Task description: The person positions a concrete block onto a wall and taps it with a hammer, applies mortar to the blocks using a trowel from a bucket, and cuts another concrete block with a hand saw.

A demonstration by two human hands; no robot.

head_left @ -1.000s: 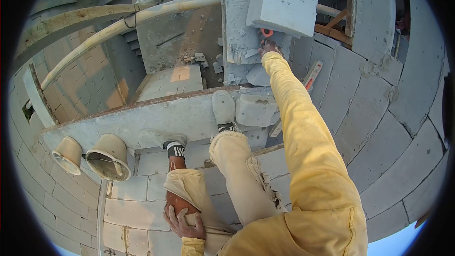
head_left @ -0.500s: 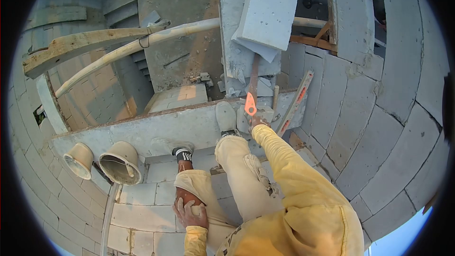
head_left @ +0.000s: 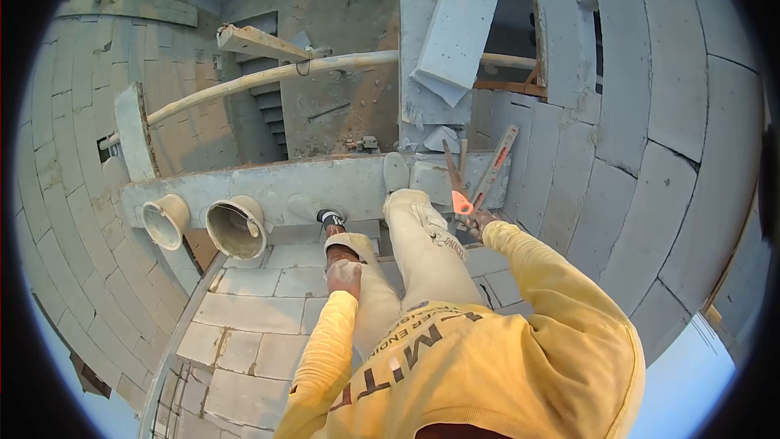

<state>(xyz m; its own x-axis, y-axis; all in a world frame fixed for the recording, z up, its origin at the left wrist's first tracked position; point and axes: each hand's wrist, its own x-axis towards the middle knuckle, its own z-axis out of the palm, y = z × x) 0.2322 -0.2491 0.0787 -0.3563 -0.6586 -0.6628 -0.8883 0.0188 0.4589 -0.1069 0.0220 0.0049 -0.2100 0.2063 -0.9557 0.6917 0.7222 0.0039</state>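
My right hand (head_left: 479, 225) is closed around the orange handle of a hand saw (head_left: 456, 183). Its brown blade points away from me, above the ledge. Just right of the blade leans a spirit level (head_left: 496, 167), and a thin wooden stick (head_left: 464, 154) stands between them. My left hand (head_left: 344, 276) rests at my left knee with its fingers curled in against the trouser leg (head_left: 367, 264). Whether it pinches the cloth is hidden. Beyond the saw, a large pale block (head_left: 459, 28) lies on a concrete beam, with a thinner slab under it.
Two mortar-stained buckets (head_left: 166, 221) stand at the left on the concrete ledge (head_left: 244, 179), where my feet also are. Past the ledge there is a drop to a lower floor (head_left: 333, 106). A pole (head_left: 268, 77) spans it. Block walls (head_left: 650, 114) rise at the right.
My view has shifted. The saw has come back from near the large block towards me and to the right. My left hand's fingers, spread on the knee before, are now curled in.
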